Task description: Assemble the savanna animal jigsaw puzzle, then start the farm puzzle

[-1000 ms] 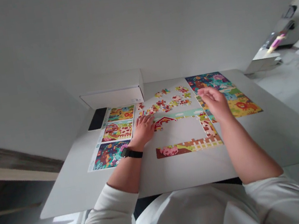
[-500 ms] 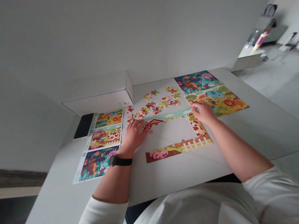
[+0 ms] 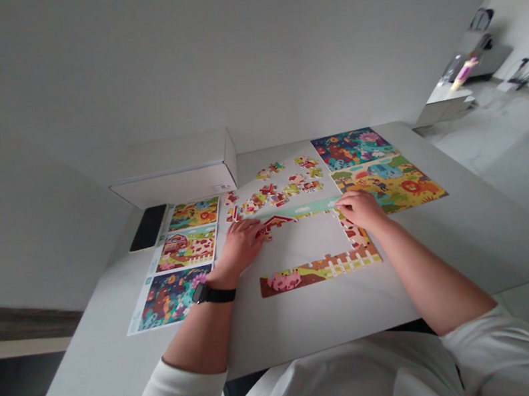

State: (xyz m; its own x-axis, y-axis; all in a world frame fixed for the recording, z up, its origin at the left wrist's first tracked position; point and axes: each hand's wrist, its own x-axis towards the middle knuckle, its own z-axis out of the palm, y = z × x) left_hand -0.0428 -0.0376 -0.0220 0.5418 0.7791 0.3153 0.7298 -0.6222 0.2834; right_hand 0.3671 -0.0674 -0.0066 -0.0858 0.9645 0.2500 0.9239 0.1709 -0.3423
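Observation:
A partly joined jigsaw puzzle (image 3: 317, 272) lies on the table, its farm-scene border around a bare middle. The border shows a pink pig, a white fence and a red barn roof. My left hand (image 3: 242, 245), a black watch on its wrist, rests palm down with its fingers lying on the barn end, at the puzzle's upper left. At the upper right corner, the bent fingers of my right hand (image 3: 362, 210) close together on a puzzle piece of the border, mostly hidden by them. Loose puzzle pieces (image 3: 268, 190) lie scattered just beyond the top edge.
Left of the puzzle lies a picture sheet (image 3: 186, 248) with three scenes, beside a black phone (image 3: 148, 227). A white box (image 3: 171, 185) stands behind them. Two finished puzzles lie at the right, a dark one (image 3: 350, 148) above a yellow safari one (image 3: 394, 184). A wall borders the table's back.
My right hand has turned slightly and its fingers have come down onto the upper right corner. My left hand stays at the barn end. The whole view has shifted a little.

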